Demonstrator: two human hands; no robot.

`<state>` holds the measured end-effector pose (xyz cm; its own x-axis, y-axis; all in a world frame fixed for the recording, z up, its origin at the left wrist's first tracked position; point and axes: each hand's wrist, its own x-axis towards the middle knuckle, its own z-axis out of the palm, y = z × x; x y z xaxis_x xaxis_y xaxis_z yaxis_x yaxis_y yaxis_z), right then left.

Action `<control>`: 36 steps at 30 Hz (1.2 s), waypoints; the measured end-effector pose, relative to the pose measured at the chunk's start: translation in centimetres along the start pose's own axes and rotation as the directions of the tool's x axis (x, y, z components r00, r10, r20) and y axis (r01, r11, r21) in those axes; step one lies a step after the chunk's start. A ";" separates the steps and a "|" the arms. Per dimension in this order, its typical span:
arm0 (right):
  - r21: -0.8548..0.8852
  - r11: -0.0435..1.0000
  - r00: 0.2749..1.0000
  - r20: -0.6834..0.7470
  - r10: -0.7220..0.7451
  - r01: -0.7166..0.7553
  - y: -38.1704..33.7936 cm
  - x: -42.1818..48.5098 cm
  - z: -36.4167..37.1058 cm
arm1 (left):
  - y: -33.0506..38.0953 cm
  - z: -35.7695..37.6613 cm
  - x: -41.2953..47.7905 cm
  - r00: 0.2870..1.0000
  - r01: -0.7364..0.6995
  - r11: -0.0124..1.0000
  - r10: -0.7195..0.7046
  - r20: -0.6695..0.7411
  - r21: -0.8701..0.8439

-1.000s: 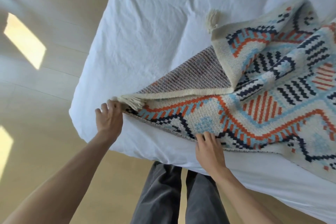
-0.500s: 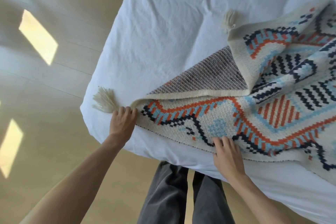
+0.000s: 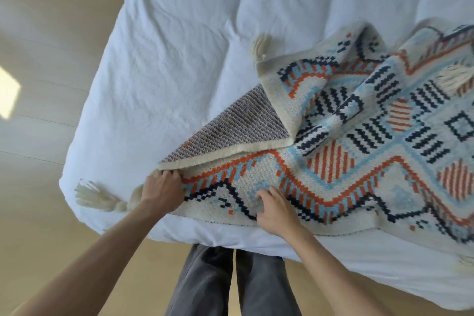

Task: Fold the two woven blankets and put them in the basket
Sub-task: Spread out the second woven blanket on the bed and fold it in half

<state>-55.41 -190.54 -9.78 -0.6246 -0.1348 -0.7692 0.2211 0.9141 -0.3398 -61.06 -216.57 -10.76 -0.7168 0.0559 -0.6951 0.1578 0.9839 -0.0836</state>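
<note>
A cream woven blanket [image 3: 359,141] with orange, light-blue and navy patterns lies rumpled on the near right part of the white bed [image 3: 195,46]. One flap is turned over and shows its grey striped underside [image 3: 230,131]. My left hand [image 3: 161,190] grips the blanket's near left corner, fingers curled round the edge. A cream tassel [image 3: 100,197] trails to the left of that hand. My right hand [image 3: 277,209] rests on the blanket's near edge with its fingers bent into the weave. No basket or second blanket is in view.
The bed's near edge runs just in front of my grey trousers [image 3: 230,282]. A pale wooden floor [image 3: 43,213] with sunlit patches lies to the left. More cream tassels show at the flap's corner [image 3: 260,46] and at the right [image 3: 454,79].
The blanket has shifted; its near left corner now lies flatter with the tassel stretched out to the left. My left hand has closed over the corner edge, and my right hand has moved further onto the blanket.
</note>
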 end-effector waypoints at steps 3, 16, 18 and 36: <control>0.060 0.998 0.969 -0.244 -0.019 0.035 0.8 2.0 -3.7 | 4.6 -2.6 1.3 0.989 -0.090 0.989 0.074 -0.131 -0.121; -0.250 0.954 0.817 -0.507 -0.275 0.166 0.7 13.7 -19.1 | 13.0 -8.3 6.2 0.896 -0.204 0.954 0.093 -0.433 -0.218; -0.282 0.943 0.834 -0.465 -0.296 0.177 -0.2 15.1 -20.0 | 12.8 -8.8 7.0 0.896 -0.167 0.953 0.041 -0.442 -0.251; 0.133 0.891 0.642 -0.739 -0.203 0.434 -13.6 26.5 -33.1 | -1.2 -16.3 17.9 0.901 0.173 0.731 -0.388 -0.194 -0.660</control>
<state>-99.76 -193.88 -7.60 -0.9996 0.0106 -0.0248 0.0251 0.7050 -0.7088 -85.15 -213.94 -11.42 -0.8388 -0.2987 -0.4551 -0.4569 0.8408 0.2904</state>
